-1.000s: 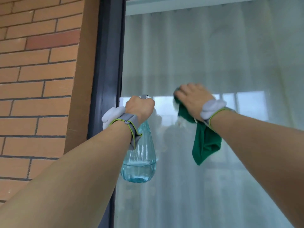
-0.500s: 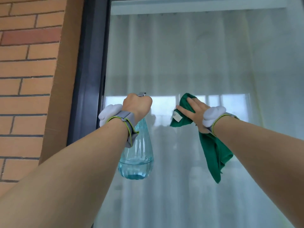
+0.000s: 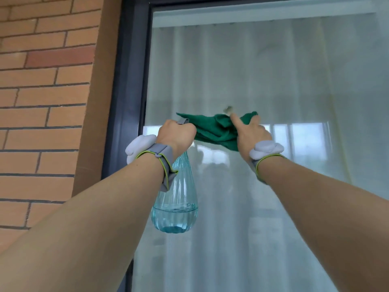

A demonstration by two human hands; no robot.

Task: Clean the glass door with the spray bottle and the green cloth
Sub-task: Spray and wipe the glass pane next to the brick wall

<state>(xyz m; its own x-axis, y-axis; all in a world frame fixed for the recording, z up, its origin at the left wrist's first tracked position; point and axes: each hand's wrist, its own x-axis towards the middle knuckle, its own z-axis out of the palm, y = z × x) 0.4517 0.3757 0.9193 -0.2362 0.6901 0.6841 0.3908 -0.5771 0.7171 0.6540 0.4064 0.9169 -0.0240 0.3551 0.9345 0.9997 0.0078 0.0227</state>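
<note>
The glass door fills the middle and right of the view, with a white curtain behind it. My left hand grips the head of a clear blue spray bottle, which hangs below my fist close to the pane with a little liquid at its bottom. My right hand holds the green cloth against the glass, fingers pointing up. The cloth spreads leftward from that hand and reaches almost to my left fist. Its white label shows at the top edge.
A dark door frame runs down the left side of the pane. Left of it are a brown reveal and an orange brick wall. Both wrists wear grey straps with white pads.
My right hand has swept the cloth up and over, so it now lies flat and stretches left instead of hanging down. The view shifted right; the bottle hand stays put.
</note>
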